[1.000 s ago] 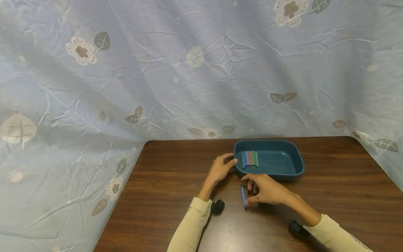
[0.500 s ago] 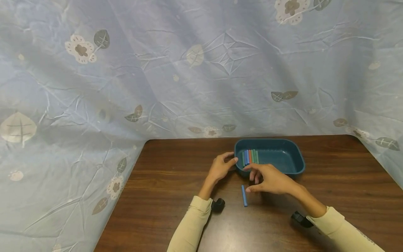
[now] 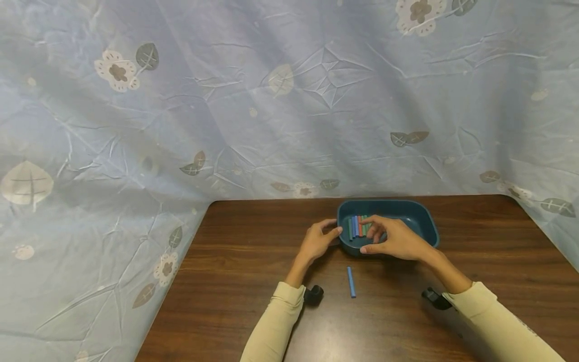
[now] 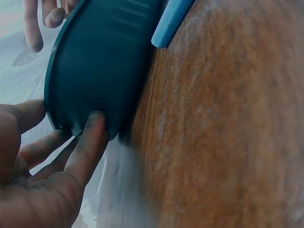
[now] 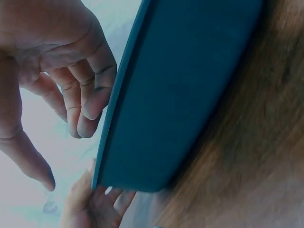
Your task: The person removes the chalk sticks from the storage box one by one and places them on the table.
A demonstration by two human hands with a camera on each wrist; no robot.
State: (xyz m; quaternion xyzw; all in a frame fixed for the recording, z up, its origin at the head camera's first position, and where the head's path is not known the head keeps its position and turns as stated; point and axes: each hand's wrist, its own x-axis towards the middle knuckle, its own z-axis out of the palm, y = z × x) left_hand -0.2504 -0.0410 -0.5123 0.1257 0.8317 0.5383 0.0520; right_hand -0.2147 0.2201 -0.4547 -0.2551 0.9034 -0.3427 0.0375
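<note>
A dark teal plastic tray [image 3: 350, 248] stands near the table's far edge. Inside it, at the left end, lies a row of several green, blue and red chalk sticks [image 3: 355, 229], partly covered by the right hand. My left hand [image 3: 314, 244] grips the tray's left end, thumb at the rim and fingers against the outer wall [image 4: 90, 80]. Over the tray's front rim hovers my right hand [image 3: 395, 239], fingers loosely bent, thumb apart, holding nothing. A single blue chalk stick [image 3: 351, 282] lies on the table in front of the tray.
The brown wooden table [image 3: 226, 281] reaches back to a pale blue patterned cloth [image 3: 253, 125] hanging behind and at the sides. Black wrist cameras sit on the left wrist [image 3: 314, 295] and right wrist [image 3: 436, 298].
My right hand has left the blue chalk stick on the table and moved away, over the tray and the sticks in it. The left hand keeps its place on the tray.
</note>
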